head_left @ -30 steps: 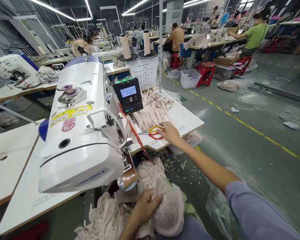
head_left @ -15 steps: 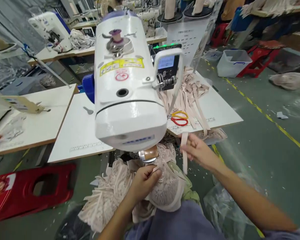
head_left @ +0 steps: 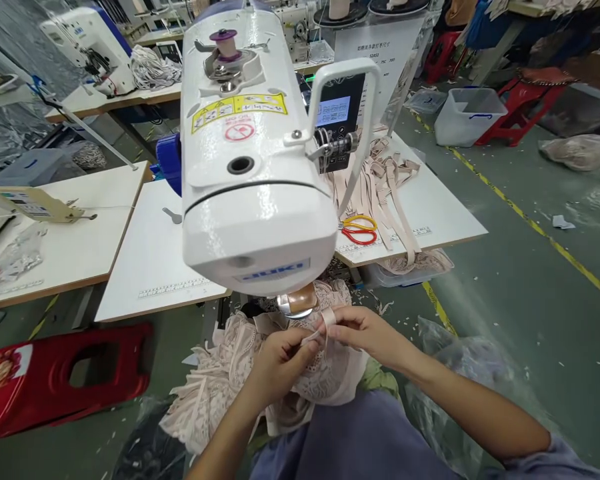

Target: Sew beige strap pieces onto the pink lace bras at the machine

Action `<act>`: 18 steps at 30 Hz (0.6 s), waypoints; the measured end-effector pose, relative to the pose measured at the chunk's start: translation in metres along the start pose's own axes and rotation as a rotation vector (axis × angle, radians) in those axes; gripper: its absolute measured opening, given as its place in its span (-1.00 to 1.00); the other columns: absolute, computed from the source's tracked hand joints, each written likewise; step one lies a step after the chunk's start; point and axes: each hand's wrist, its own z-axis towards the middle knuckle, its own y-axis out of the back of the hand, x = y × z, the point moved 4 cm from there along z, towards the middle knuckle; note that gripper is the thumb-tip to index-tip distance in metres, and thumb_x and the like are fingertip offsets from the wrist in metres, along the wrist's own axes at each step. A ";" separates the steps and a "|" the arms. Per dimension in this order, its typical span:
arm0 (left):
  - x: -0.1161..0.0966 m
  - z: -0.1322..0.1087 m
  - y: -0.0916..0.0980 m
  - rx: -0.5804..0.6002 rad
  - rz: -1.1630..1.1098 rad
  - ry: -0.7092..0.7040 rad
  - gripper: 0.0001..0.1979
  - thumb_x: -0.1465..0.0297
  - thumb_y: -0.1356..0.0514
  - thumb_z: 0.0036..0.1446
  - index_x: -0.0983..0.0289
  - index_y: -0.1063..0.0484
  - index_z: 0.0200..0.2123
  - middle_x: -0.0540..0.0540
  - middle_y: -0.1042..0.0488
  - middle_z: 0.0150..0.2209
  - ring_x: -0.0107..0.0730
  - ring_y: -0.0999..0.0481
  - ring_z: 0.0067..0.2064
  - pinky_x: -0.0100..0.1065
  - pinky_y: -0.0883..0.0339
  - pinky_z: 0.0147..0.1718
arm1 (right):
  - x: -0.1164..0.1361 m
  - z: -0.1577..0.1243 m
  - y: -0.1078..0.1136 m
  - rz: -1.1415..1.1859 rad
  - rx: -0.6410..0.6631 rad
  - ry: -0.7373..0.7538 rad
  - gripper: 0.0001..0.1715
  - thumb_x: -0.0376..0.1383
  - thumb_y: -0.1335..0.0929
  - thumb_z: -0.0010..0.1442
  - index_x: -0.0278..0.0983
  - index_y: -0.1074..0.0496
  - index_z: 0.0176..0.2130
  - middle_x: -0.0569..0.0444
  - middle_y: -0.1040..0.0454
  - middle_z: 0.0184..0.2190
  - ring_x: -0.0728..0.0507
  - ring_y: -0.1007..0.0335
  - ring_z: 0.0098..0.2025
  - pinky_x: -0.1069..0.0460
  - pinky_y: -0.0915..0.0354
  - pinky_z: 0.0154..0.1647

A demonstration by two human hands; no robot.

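My left hand [head_left: 286, 360] pinches the edge of a pale pink lace bra [head_left: 330, 381] that lies over my lap. Close beside it, my right hand [head_left: 363, 333] is closed on a short beige strap [head_left: 329, 319], which bends in a loop against the bra's edge. The two hands' fingertips nearly meet; the exact contact is partly hidden by the fingers. Just above them is the white sewing machine [head_left: 260, 233], with its brown and metal front part [head_left: 299, 301] over the lace. More gathered lace pieces [head_left: 220, 380] hang to the left of my left hand.
Red-and-yellow-handled scissors [head_left: 359, 229] and a heap of beige straps [head_left: 380, 180] lie on the white table [head_left: 445, 220] at right. A red stool [head_left: 105, 373] stands on the floor at left. Plastic bags [head_left: 455, 380] lie at lower right.
My right hand has moved left and down from beside the table edge, bringing the strap to the bra at my left hand. My left hand stays in nearly the same place.
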 end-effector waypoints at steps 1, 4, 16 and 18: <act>-0.002 -0.001 -0.001 0.004 0.006 0.003 -0.54 0.06 -0.09 0.25 0.30 -0.43 -0.51 -0.04 -0.29 -0.59 -0.48 -0.23 -0.52 -0.43 -0.15 -0.51 | 0.004 0.001 -0.004 -0.052 -0.025 0.018 -0.65 -0.03 -0.45 0.15 -0.23 -0.64 -0.24 0.03 -0.58 -0.25 -0.10 -0.45 -0.22 0.05 -0.32 -0.21; -0.008 -0.004 -0.006 -0.060 0.052 -0.046 -0.56 0.06 -0.10 0.24 0.28 -0.42 -0.50 0.03 -0.38 -0.50 -0.42 -0.32 -0.45 -0.41 -0.22 -0.47 | 0.014 0.001 -0.010 -0.176 -0.135 0.104 -0.62 0.00 -0.43 0.16 -0.24 -0.66 -0.27 0.04 -0.60 -0.38 -0.10 -0.45 -0.32 0.04 -0.32 -0.28; 0.001 -0.015 -0.019 -0.405 0.502 -0.438 -0.66 0.43 -0.03 0.33 0.22 -0.45 0.09 0.04 -0.55 -0.47 -0.41 -0.52 -0.48 -0.43 -0.38 -0.44 | 0.031 0.035 0.015 0.129 -0.229 -0.003 -0.56 0.05 -0.49 0.01 -0.25 -0.58 -0.29 0.13 -0.43 -0.55 -0.01 -0.32 -0.50 0.10 -0.29 -0.48; -0.009 -0.010 -0.005 -0.403 0.485 -0.360 -0.67 0.45 -0.03 0.32 0.24 -0.51 0.04 0.07 -0.61 -0.43 -0.42 -0.56 -0.46 -0.45 -0.43 -0.40 | 0.039 0.047 0.022 0.043 -0.218 0.041 -0.61 0.01 -0.49 0.01 -0.24 -0.53 -0.31 0.17 -0.37 -0.58 0.00 -0.25 -0.54 0.08 -0.27 -0.50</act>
